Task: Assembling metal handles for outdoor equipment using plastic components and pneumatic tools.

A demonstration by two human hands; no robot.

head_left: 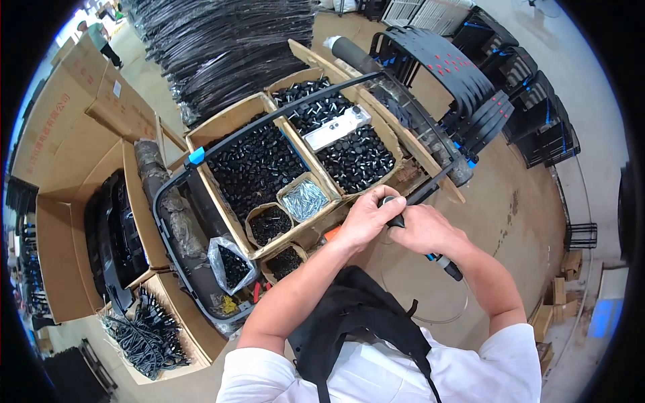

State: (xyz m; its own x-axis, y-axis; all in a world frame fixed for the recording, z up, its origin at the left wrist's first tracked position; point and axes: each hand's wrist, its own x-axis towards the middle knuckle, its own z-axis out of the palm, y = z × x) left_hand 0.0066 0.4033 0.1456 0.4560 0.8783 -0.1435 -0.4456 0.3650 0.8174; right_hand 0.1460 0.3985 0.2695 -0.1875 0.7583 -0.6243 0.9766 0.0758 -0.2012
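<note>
My left hand (366, 218) is closed, with its thumb and fingers around a small rounded black piece (395, 219) at the end of the black tube frame. My right hand (426, 230) is curled against it from the right, its fingers bent and mostly hidden. Under the right wrist sticks out the end of a black power tool with a blue band (447, 266), which seems to be in that hand. The black tube frame (295, 104) lies across a partitioned wooden tray (235, 114) of black plastic caps (252, 164) and screws (304, 199).
A cardboard box with black cables (191, 363) stands at lower left, beside a tall open carton (60, 221). Stacked black tubes (222, 47) fill the back. Black chair frames (443, 64) stand at upper right. A thin hose (463, 312) hangs near my right elbow. Far left, a person (101, 41) stands.
</note>
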